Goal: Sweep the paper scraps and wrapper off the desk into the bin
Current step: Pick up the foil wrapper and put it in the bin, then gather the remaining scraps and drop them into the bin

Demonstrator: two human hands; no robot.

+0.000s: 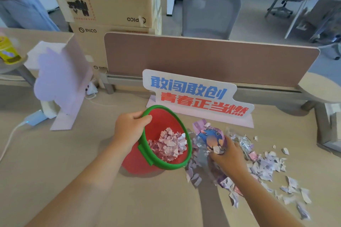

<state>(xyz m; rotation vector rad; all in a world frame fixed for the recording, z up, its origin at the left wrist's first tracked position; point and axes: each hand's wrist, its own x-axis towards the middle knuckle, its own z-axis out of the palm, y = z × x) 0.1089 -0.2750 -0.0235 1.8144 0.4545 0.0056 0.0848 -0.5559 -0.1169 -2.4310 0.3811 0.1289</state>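
Observation:
A red bin (134, 160) with a green rim lies tilted on the desk, its mouth facing right, with a heap of pink paper scraps (168, 145) inside. My left hand (129, 129) grips the bin's upper rim. Just right of the bin's mouth, my right hand (226, 155) is closed on a blue and purple wrapper (210, 134) together with some scraps. More pale purple paper scraps (265, 167) lie scattered over the desk to the right and toward the near edge.
A white sign with blue and red characters (197, 94) stands right behind the bin. A pink cardboard stand (62, 79) is at the left, with a white cable (11, 134) and charger beside it. A brown divider panel (203, 57) closes the desk's back edge.

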